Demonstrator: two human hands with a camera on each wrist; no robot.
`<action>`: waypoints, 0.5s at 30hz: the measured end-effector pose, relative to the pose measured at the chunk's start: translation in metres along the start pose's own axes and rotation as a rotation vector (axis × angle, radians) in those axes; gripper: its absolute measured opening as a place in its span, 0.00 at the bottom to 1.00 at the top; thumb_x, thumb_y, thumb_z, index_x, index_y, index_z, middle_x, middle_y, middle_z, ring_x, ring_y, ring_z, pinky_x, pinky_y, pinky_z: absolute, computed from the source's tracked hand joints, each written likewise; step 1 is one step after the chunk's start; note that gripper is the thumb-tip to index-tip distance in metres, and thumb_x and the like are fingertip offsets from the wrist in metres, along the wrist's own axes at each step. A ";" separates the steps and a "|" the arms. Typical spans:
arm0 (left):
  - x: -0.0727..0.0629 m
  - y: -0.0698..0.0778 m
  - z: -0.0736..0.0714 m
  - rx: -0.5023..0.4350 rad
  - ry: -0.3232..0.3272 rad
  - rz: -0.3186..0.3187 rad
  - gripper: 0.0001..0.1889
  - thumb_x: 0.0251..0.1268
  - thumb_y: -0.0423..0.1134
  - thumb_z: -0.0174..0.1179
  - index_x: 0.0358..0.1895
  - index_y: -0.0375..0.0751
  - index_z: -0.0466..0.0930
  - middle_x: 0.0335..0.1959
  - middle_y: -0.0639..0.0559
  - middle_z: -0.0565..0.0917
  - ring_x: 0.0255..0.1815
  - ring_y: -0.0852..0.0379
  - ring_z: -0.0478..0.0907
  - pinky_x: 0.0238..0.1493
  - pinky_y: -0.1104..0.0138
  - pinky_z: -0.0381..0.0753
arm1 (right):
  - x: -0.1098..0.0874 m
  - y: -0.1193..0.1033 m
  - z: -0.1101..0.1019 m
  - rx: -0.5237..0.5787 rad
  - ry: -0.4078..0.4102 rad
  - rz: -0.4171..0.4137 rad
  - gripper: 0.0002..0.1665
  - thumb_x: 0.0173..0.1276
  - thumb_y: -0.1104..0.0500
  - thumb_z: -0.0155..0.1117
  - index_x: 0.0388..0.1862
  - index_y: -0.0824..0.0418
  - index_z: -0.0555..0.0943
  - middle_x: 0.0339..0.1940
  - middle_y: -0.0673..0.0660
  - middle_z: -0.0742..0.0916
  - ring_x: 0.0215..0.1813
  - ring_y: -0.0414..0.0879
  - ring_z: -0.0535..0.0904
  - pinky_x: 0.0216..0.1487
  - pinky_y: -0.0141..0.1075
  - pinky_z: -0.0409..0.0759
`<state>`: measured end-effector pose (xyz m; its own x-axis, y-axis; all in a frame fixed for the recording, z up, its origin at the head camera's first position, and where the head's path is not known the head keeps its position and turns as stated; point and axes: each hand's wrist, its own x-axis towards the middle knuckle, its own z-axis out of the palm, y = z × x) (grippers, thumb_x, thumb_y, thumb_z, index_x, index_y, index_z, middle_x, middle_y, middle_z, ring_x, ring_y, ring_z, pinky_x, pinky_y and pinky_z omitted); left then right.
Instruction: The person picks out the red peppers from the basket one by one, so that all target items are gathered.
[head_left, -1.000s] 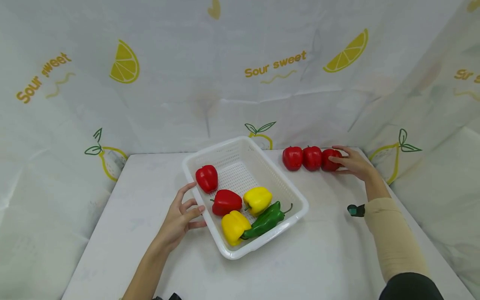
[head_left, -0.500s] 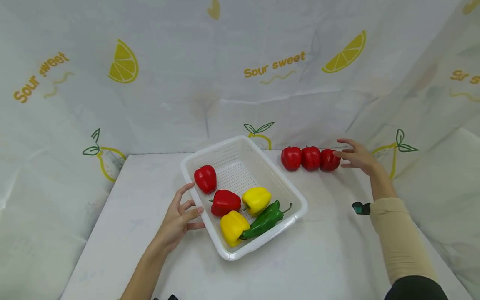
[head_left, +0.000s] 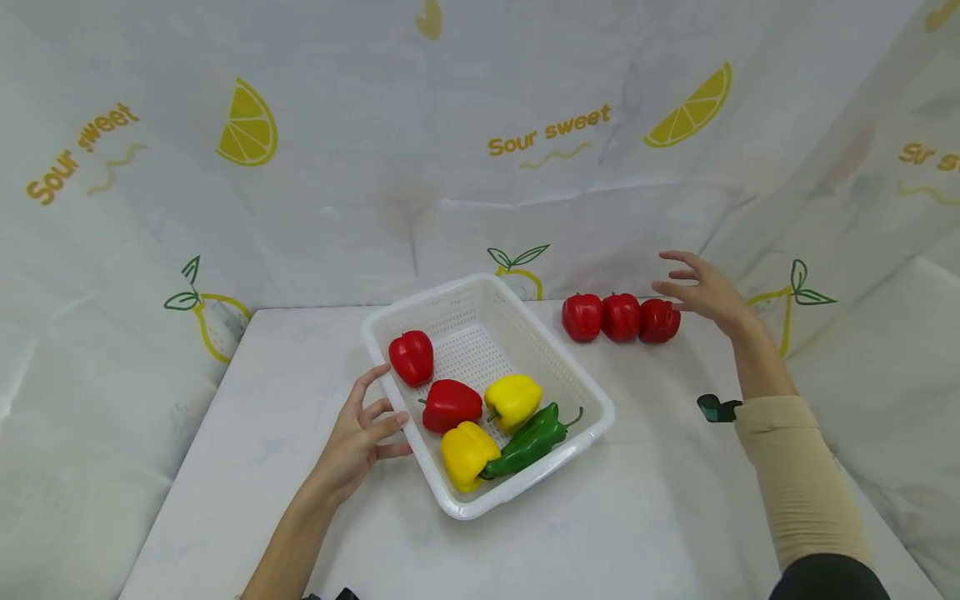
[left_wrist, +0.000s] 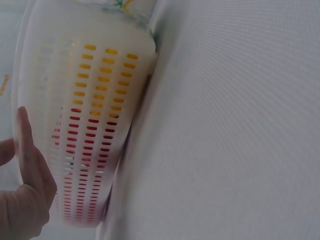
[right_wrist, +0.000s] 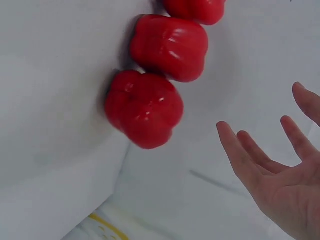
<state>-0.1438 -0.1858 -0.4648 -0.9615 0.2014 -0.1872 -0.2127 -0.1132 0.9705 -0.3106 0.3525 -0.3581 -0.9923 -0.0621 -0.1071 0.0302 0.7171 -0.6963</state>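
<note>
A white plastic basket (head_left: 577,362) sits at an angle on the table. My left hand (head_left: 356,442) holds its left rim, thumb tip over the edge and other fingers against the outer side, which the left wrist view shows as a slotted wall (left_wrist: 95,135). Inside lie two red bell peppers (head_left: 452,406), two yellow bell peppers (head_left: 513,400) and a long green pepper (head_left: 528,442). My right hand (head_left: 708,292) hovers with fingers spread above and right of a row of three red bell peppers (head_left: 621,317). It holds nothing; the right wrist view shows a gap to the nearest pepper (right_wrist: 144,109).
A white table (head_left: 247,450) bears everything. Behind and beside it hangs a white sheet (head_left: 337,208) printed with lemons and lettering. The row of red peppers lies close to the back edge, right of the basket.
My right hand has let go of the rightmost red pepper in the row and risen up and away from it. The left hand and basket have stayed put.
</note>
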 end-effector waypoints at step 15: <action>-0.002 -0.002 0.002 -0.001 0.004 0.008 0.45 0.76 0.36 0.66 0.87 0.63 0.49 0.67 0.35 0.79 0.57 0.49 0.91 0.50 0.53 0.95 | -0.008 -0.065 0.023 0.002 -0.032 -0.163 0.46 0.80 0.51 0.65 0.90 0.49 0.56 0.88 0.68 0.65 0.82 0.70 0.70 0.73 0.67 0.82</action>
<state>-0.1409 -0.1844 -0.4660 -0.9638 0.1968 -0.1797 -0.2048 -0.1155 0.9720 -0.3020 0.2907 -0.3284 -0.9797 -0.2000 -0.0152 -0.1307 0.6943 -0.7077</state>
